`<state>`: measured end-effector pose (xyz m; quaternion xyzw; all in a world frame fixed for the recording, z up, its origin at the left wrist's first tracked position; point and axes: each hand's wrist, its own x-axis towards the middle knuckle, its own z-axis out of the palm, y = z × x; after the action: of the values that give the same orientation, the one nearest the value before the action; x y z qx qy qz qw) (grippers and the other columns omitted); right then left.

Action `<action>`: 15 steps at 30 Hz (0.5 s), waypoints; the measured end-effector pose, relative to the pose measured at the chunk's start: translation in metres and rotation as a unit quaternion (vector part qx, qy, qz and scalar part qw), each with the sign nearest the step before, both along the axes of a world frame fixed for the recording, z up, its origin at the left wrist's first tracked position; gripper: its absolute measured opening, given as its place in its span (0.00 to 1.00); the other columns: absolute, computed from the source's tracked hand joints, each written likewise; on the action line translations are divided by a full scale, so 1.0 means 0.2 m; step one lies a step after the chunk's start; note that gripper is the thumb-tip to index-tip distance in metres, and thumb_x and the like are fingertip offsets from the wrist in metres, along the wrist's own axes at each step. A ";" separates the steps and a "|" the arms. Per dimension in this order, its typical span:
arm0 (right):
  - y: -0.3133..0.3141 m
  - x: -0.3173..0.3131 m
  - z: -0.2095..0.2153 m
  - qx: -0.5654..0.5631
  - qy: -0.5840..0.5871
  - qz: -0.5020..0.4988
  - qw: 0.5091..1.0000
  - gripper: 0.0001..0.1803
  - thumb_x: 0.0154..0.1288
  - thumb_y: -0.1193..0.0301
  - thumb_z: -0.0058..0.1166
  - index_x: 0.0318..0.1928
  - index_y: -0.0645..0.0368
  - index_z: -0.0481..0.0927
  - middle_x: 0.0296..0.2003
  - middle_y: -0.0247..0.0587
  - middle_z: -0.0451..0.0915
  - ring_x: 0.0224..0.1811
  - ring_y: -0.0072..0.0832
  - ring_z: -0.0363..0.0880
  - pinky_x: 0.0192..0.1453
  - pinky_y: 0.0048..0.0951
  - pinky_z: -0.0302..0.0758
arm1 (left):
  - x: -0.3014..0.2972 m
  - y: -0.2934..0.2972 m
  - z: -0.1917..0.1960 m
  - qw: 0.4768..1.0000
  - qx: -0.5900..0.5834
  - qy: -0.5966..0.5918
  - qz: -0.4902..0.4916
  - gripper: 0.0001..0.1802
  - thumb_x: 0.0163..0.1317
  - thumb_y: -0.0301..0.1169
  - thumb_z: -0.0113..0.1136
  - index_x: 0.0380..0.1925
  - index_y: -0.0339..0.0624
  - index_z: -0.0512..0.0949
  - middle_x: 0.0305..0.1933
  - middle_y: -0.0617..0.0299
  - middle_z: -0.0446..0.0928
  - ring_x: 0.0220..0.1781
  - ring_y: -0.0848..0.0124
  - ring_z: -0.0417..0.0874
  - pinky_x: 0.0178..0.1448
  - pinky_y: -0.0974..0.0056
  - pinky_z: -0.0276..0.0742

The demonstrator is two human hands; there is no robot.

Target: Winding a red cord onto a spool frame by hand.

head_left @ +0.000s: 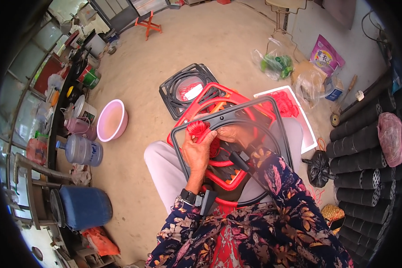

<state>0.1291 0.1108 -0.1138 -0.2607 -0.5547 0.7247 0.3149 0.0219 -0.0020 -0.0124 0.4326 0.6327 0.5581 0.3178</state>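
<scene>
A bundle of red cord (197, 128) is gripped in my left hand (195, 152), its thumb and fingers closed round it. Beside it, fingertips almost meeting the left thumb, my right hand (231, 133) has bent fingers; it looks hazy, as if behind a sheer sheet, and what it pinches is hidden. Both hands are at a black square frame (279, 109) with rounded corners, tilted over my lap. Under that frame lies a similar red frame (215, 87), with more red and orange parts inside.
Black frames (167, 91) lie on the floor ahead. A white box (306, 129) with red material (283, 103) stands at my right, near stacked black cylinders (357, 178). Leftward are a pink basin (112, 120), a water jug (85, 152) and a blue barrel (85, 207).
</scene>
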 end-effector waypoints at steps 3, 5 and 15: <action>-0.05 -0.01 0.04 0.048 -0.033 -0.014 0.998 0.16 0.64 0.68 0.54 0.49 0.65 0.76 0.40 0.37 0.80 0.40 0.28 0.74 0.48 0.34 0.74 | -0.02 0.01 -0.02 1.000 -0.029 0.013 0.004 0.23 0.51 0.31 0.76 0.47 0.38 0.80 0.41 0.60 0.84 0.40 0.73 0.83 0.48 0.67 0.78; -0.13 0.04 0.13 0.157 -0.083 -0.062 0.982 0.15 0.63 0.69 0.54 0.48 0.65 0.77 0.40 0.42 0.80 0.41 0.34 0.76 0.48 0.36 0.74 | -0.03 0.01 -0.03 0.999 -0.031 0.009 0.007 0.23 0.51 0.30 0.76 0.47 0.38 0.80 0.40 0.60 0.84 0.39 0.74 0.83 0.48 0.67 0.79; -0.43 0.13 0.75 0.470 -0.240 -0.270 0.806 0.14 0.54 0.70 0.64 0.40 0.61 0.78 0.32 0.43 0.74 0.34 0.37 0.74 0.40 0.36 0.72 | -0.01 0.00 -0.01 0.998 -0.006 0.053 0.046 0.21 0.49 0.40 0.73 0.44 0.50 0.83 0.31 0.59 0.86 0.32 0.71 0.85 0.38 0.62 0.77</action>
<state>0.1545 0.0251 0.0362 -0.3859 -0.7924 0.1756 0.4386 0.0197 -0.0025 -0.0146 0.4301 0.6713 0.5443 0.2609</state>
